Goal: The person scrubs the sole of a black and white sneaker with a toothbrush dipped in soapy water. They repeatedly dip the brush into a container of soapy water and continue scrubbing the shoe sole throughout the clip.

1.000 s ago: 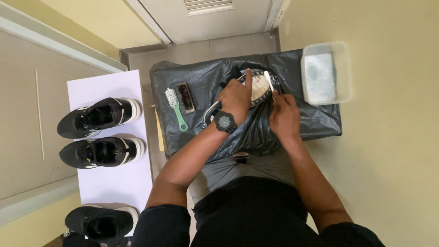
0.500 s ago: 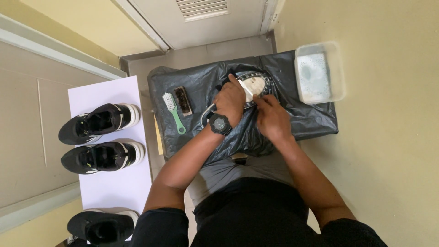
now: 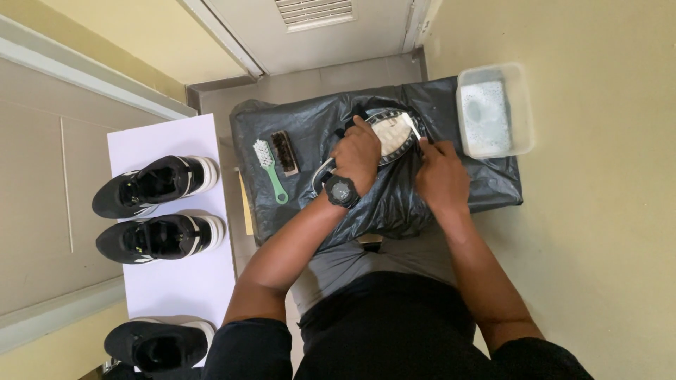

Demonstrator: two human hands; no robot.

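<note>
A black shoe (image 3: 391,134) lies sole-up on a black plastic sheet (image 3: 479,179) in front of me; its sole is pale with a dark patterned rim. My left hand (image 3: 358,156), with a black watch on the wrist, presses down on the shoe and holds it. My right hand (image 3: 441,176) grips a thin white brush (image 3: 414,128) whose tip rests on the sole's right side.
A green-handled brush (image 3: 270,169) and a dark bristle brush (image 3: 284,152) lie on the sheet's left part. A clear tub of foamy water (image 3: 493,111) stands at the right. Three black sneakers (image 3: 155,184) rest on white paper (image 3: 176,281) at the left. A door is ahead.
My right hand slid left across the sole with the white brush, then back to the right. My left hand stayed on the shoe and its raised finger came down.
</note>
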